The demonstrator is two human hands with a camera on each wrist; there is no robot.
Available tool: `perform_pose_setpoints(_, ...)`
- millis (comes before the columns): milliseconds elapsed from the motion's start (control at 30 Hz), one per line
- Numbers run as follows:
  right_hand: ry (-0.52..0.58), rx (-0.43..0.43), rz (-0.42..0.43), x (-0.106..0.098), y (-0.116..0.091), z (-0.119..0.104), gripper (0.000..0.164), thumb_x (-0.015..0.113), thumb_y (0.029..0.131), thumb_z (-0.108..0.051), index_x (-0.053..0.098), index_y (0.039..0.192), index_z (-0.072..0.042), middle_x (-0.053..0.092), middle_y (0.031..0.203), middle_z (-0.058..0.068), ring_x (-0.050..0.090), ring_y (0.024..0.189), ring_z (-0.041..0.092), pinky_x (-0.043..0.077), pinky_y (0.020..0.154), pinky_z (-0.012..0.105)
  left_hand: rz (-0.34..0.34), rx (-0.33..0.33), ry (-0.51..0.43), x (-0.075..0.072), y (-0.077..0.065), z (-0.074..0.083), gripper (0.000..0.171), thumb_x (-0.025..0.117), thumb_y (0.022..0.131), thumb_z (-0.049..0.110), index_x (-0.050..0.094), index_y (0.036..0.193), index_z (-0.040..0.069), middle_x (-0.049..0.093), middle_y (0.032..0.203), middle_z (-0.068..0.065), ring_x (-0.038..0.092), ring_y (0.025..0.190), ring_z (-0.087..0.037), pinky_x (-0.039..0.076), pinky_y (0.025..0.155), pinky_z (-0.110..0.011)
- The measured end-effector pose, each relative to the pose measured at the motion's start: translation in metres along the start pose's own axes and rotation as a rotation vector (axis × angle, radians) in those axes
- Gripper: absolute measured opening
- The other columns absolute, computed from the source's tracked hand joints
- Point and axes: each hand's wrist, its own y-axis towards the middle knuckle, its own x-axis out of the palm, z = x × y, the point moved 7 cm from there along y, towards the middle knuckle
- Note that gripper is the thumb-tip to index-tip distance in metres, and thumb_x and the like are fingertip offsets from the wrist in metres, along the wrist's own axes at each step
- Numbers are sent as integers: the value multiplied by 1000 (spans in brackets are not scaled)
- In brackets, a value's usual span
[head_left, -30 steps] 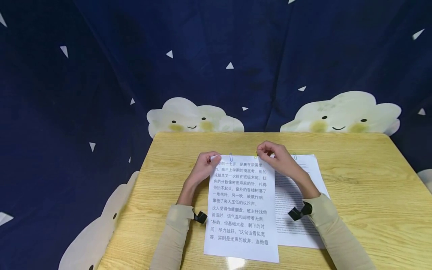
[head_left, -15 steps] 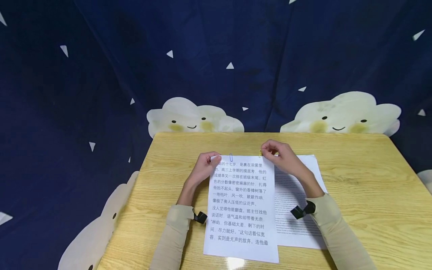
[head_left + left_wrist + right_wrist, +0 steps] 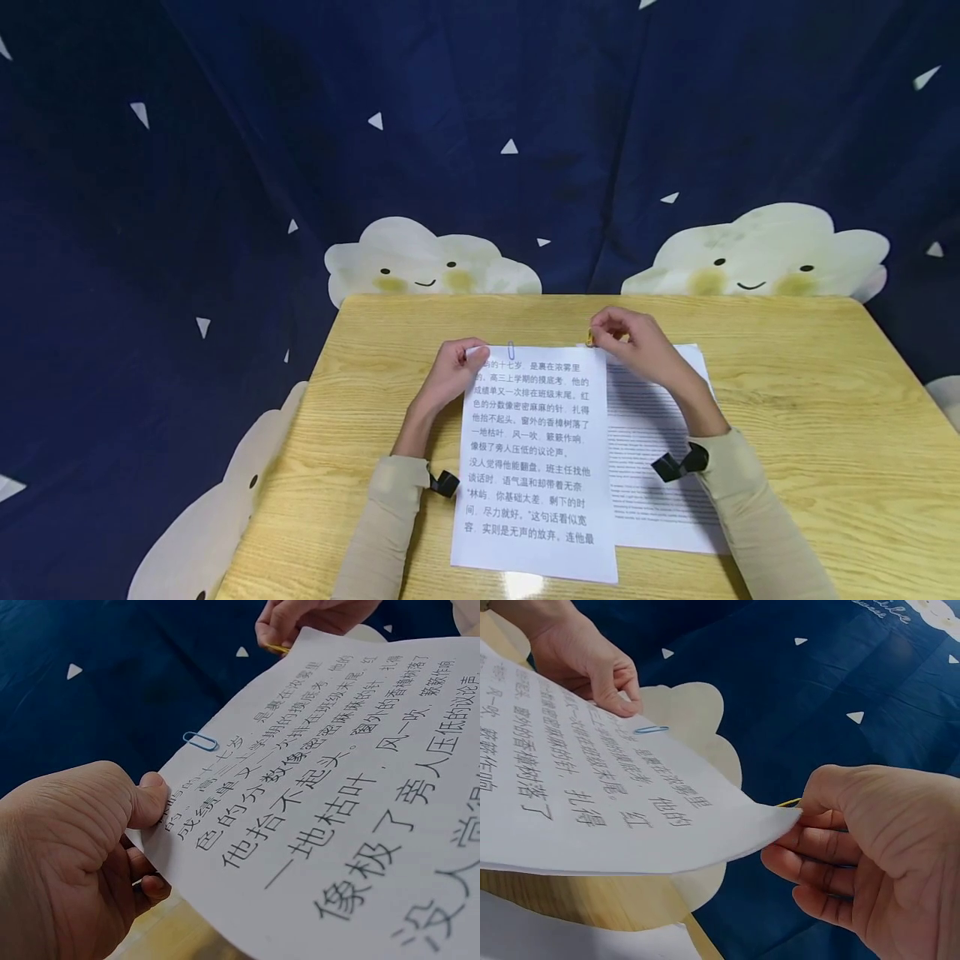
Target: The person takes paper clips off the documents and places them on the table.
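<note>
A stack of printed sheets (image 3: 532,467) with large Chinese characters is held raised over the table. My left hand (image 3: 452,372) grips its upper left corner, thumb on top and fingers beneath. A blue paper clip (image 3: 200,741) sits on the top edge near that thumb. At the upper right corner, my right hand (image 3: 630,343) pinches a yellow paper clip (image 3: 590,337) between thumb and index finger. In the right wrist view, a thin bit of the yellow clip (image 3: 788,802) shows at the paper's corner; whether it is on the sheets I cannot tell.
Another printed document (image 3: 660,500) in small type lies on the wooden table (image 3: 825,433), partly under the held sheets and my right arm. A dark blue curtain (image 3: 450,125) with clouds and white triangles hangs behind the table.
My right hand has slid rightward along the top edge to the corner with the yellow paper clip. The green clip on the other document is now hidden behind it. My left hand stays put.
</note>
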Motion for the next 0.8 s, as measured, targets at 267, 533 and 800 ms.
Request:
perform_pose_setpoints(267, 17, 2, 17, -12, -1, 7, 5, 63, 103, -6, 68, 103, -4, 69, 83, 5, 59, 72, 19, 47, 63, 21, 5, 12, 4, -1, 1, -2, 23, 58, 108, 10, 77, 105, -4, 75, 86, -17, 67, 66, -15, 50, 66, -24)
perform_pose_setpoints(533, 7, -8, 46, -21, -3, 11, 7, 62, 104, -5, 67, 103, 0, 69, 84, 6, 63, 73, 20, 48, 66, 21, 11, -2, 0, -1, 0, -3, 25, 58, 108, 13, 76, 105, -4, 76, 87, -14, 69, 66, -15, 52, 66, -24)
perform_pose_setpoints(800, 8, 7, 62, -25, -4, 18, 9, 61, 104, -5, 66, 102, 3, 68, 83, 9, 63, 72, 23, 46, 64, 18, 20, -12, -6, -1, -1, -3, 24, 59, 107, 13, 76, 106, -5, 76, 88, -16, 69, 66, -14, 52, 64, -23)
